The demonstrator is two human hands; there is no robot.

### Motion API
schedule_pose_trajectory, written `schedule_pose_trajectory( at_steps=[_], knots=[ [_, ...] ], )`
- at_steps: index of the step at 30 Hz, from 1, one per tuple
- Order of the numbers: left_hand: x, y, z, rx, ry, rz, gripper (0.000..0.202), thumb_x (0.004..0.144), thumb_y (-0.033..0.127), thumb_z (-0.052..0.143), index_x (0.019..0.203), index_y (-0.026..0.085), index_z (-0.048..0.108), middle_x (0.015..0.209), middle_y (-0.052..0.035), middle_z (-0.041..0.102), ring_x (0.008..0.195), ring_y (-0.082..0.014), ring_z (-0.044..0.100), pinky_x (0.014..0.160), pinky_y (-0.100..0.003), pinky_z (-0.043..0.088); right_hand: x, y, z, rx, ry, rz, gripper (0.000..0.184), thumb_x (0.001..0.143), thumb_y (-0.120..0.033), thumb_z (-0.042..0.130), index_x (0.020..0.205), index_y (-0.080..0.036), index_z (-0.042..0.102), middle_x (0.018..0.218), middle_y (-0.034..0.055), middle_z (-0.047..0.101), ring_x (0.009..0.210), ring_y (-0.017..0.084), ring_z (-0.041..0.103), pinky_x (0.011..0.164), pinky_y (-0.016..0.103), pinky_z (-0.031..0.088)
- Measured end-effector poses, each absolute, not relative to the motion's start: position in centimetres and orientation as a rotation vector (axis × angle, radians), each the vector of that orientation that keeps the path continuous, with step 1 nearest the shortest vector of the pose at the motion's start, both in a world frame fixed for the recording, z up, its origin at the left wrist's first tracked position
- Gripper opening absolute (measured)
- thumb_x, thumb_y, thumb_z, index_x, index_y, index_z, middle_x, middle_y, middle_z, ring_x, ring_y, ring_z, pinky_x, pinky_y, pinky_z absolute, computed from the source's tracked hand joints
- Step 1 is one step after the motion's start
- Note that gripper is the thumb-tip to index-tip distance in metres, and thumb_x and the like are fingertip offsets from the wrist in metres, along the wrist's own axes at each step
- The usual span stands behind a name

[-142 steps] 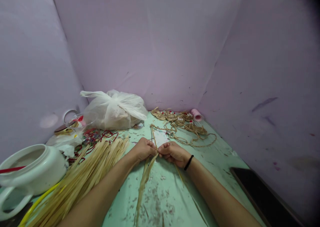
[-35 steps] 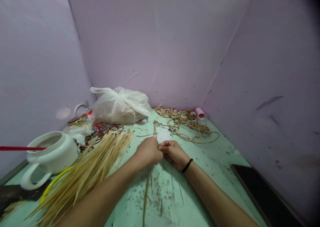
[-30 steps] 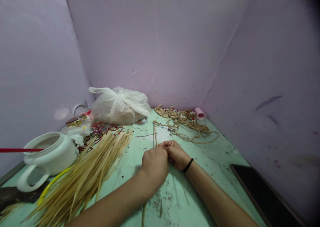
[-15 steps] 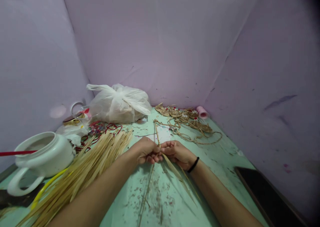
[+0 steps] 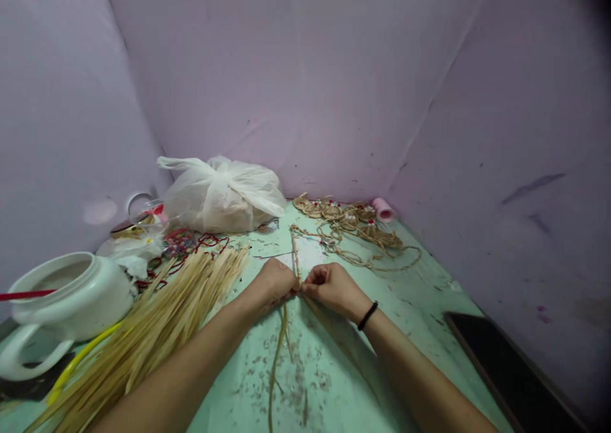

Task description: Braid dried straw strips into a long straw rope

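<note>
My left hand (image 5: 273, 283) and my right hand (image 5: 331, 286) meet over the green table (image 5: 420, 293), fingers pinched together on a twisted straw rope (image 5: 296, 255). The finished rope runs away from the hands toward the back of the table. Loose straw strands (image 5: 277, 356) hang from the left hand toward me. A black band sits on my right wrist.
A bundle of pale straw (image 5: 157, 325) lies at the left. Beside it stand a white jug (image 5: 62, 305), a yellow tube (image 5: 76, 363), a white plastic bag (image 5: 224, 194) and red threads. Coiled straw rope pieces (image 5: 363, 229), a pink spool (image 5: 383, 210) and a dark flat slab (image 5: 506, 369) lie right.
The left hand pulled back toward me, then returned to the right hand. The loose strands that spread to the right half a second ago now hang straight down from the hands.
</note>
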State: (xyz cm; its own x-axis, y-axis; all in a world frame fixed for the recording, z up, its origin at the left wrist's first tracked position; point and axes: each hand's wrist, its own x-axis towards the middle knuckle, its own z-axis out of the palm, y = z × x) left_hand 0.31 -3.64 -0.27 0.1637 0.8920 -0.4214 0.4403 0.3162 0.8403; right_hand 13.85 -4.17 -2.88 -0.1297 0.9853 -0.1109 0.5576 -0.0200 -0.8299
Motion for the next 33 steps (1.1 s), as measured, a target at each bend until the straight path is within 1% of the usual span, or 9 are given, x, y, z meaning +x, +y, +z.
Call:
schedule_pose_trajectory(
  at_steps=[4,10,12,14,18,22,25,29,33],
  knots=[
    [0.6,-4.0,-0.1,1.264,1.496,0.508,0.017,0.05,0.011,0.047,0.036,0.015,0.039,0.026,0.0054,0.028,0.025,-0.0049,0.023,0.03,-0.02,0.015,13.4,-5.4,-0.8,-1.742,-1.884,0.862,0.011,0.056,-0.022,0.057,0.049,-0.014,0.059,0.043,0.0016,0.052,0.044,0.009,0.041,0.042,0.021,0.024],
    [0.1,-3.8,-0.7,1.213,1.384,0.491,0.012,0.051,0.014,0.044,0.04,0.015,0.043,0.032,0.0034,0.036,0.027,-0.0054,0.027,0.031,-0.019,0.013,11.7,-7.1,-0.1,-1.646,-2.126,0.657,0.017,0.058,-0.011,0.049,0.052,-0.015,0.065,0.049,0.0043,0.058,0.044,0.01,0.043,0.045,0.023,0.024],
    [-0.1,-3.7,-1.1,1.259,1.326,0.506,0.012,0.051,0.014,0.046,0.04,0.015,0.042,0.031,0.0046,0.035,0.027,-0.005,0.025,0.031,-0.019,0.013,12.1,-6.8,-0.3,-1.601,-2.167,0.761,0.014,0.057,-0.012,0.052,0.053,-0.015,0.065,0.048,0.0032,0.058,0.044,0.01,0.044,0.044,0.022,0.024],
    [-0.1,-3.6,-1.5,1.314,1.308,0.529,0.012,0.051,0.014,0.047,0.04,0.015,0.042,0.031,0.0058,0.032,0.028,-0.0043,0.024,0.033,-0.019,0.014,13.2,-6.0,-0.5,-1.576,-2.133,0.906,0.011,0.059,-0.018,0.057,0.054,-0.015,0.065,0.046,0.0018,0.057,0.043,0.009,0.043,0.043,0.021,0.025],
    [0.3,-3.8,-2.8,1.516,1.305,0.653,0.01,0.052,0.014,0.046,0.043,0.013,0.047,0.036,0.006,0.032,0.037,-0.0046,0.026,0.038,-0.019,0.017,15.1,-4.0,-0.7,-1.687,-1.709,0.908,0.023,0.068,-0.031,0.053,0.064,-0.012,0.065,0.053,0.0032,0.059,0.044,0.009,0.046,0.041,0.02,0.027],
    [0.6,-4.0,-3.6,1.604,1.269,0.734,0.014,0.057,0.018,0.043,0.044,0.014,0.044,0.042,0.0056,0.029,0.043,-0.0055,0.025,0.041,-0.02,0.017,14.8,-3.5,-1.2,-1.723,-1.71,1.027,0.026,0.063,-0.037,0.059,0.056,-0.012,0.063,0.045,0.0012,0.054,0.04,0.007,0.04,0.039,0.019,0.025],
    [0.6,-4.2,-3.8,1.615,1.28,0.748,0.015,0.06,0.021,0.043,0.046,0.015,0.043,0.045,0.0052,0.03,0.045,-0.0062,0.026,0.042,-0.02,0.019,14.2,-3.7,-1.5,-1.705,-1.748,1.083,0.024,0.062,-0.034,0.059,0.053,-0.012,0.06,0.042,-0.0001,0.051,0.038,0.006,0.037,0.037,0.019,0.023],
    [0.7,-4.2,-3.9,1.677,1.337,0.758,0.018,0.06,0.022,0.043,0.044,0.014,0.042,0.046,0.0044,0.03,0.047,-0.0066,0.028,0.044,-0.019,0.022,14.1,-3.7,-1.9,-1.639,-1.7,1.15,0.016,0.063,-0.024,0.055,0.051,-0.013,0.056,0.04,-0.0018,0.048,0.036,0.005,0.034,0.037,0.019,0.021],
    [0.6,-4.0,-3.7,1.621,1.275,0.768,0.015,0.059,0.021,0.043,0.047,0.013,0.048,0.046,0.0043,0.034,0.048,-0.0067,0.03,0.045,-0.019,0.023,13.8,-3.7,-2.0,-1.583,-1.396,1.325,0.013,0.06,-0.018,0.053,0.048,-0.015,0.049,0.037,-0.0035,0.044,0.035,0.005,0.033,0.036,0.019,0.022]
  ],
)
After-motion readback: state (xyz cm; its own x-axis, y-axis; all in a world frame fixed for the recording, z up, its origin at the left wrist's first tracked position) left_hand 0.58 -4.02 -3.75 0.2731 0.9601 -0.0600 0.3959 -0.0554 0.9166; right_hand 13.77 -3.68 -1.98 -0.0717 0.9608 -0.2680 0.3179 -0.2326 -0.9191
